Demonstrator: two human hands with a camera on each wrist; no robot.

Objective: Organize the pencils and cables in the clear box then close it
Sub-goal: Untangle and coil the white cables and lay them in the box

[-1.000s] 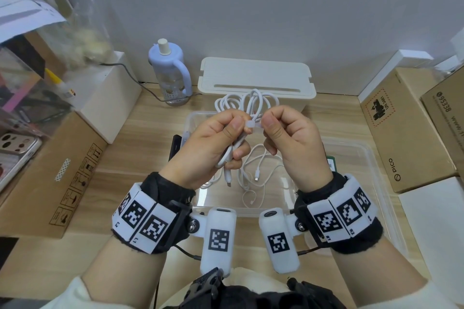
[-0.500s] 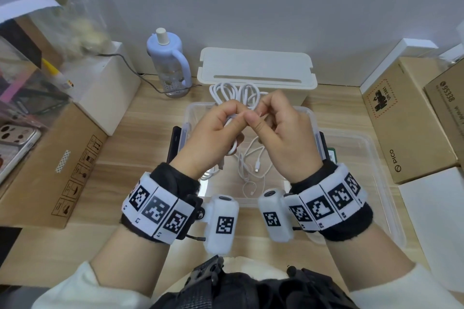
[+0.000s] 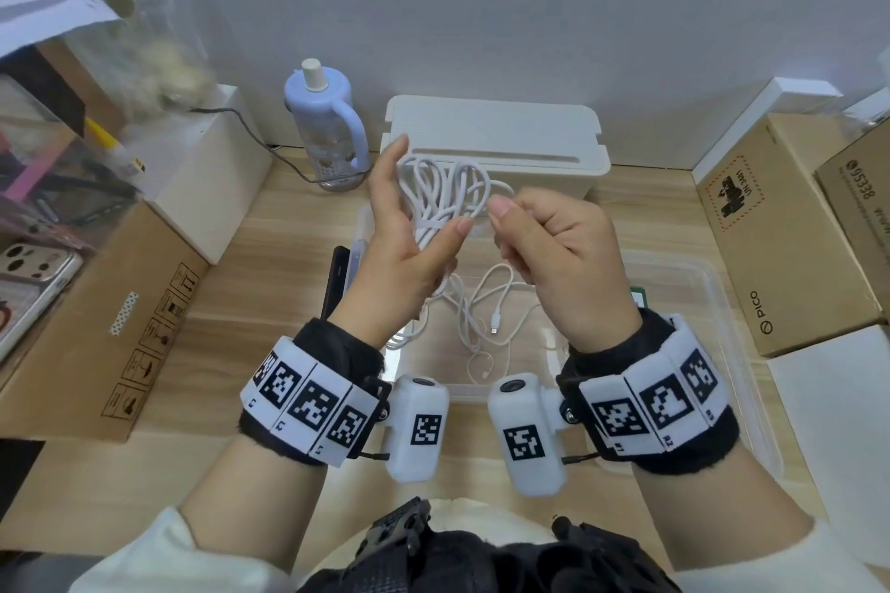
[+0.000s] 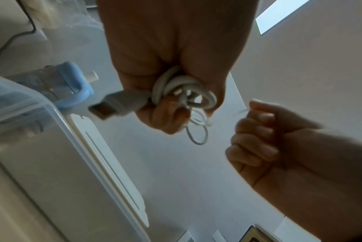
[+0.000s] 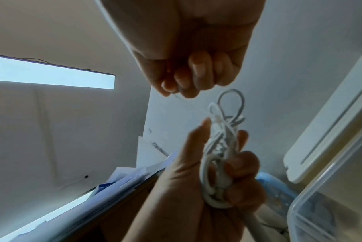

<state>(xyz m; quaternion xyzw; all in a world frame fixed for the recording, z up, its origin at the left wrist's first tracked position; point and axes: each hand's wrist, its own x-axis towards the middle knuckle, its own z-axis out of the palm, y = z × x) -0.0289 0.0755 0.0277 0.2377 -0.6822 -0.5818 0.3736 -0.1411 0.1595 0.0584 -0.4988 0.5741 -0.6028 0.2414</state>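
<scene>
A coiled white cable bundle is up above the clear box. My left hand grips the bundle with its lower fingers curled round it and its index finger straight up. In the left wrist view the bundle shows in the fist, a grey USB plug sticking out to the left. My right hand pinches a thin tie that runs from the bundle, a little to its right. Another white cable lies loose in the box. No pencils show.
The clear lid lies right of the box. Behind stand a white slotted box and a blue bottle. Cardboard boxes sit left and right. A dark flat object leans at the box's left side.
My hands were together on the bundle. The right hand has drawn away to the right with the thin tie, and the left index finger has straightened upward.
</scene>
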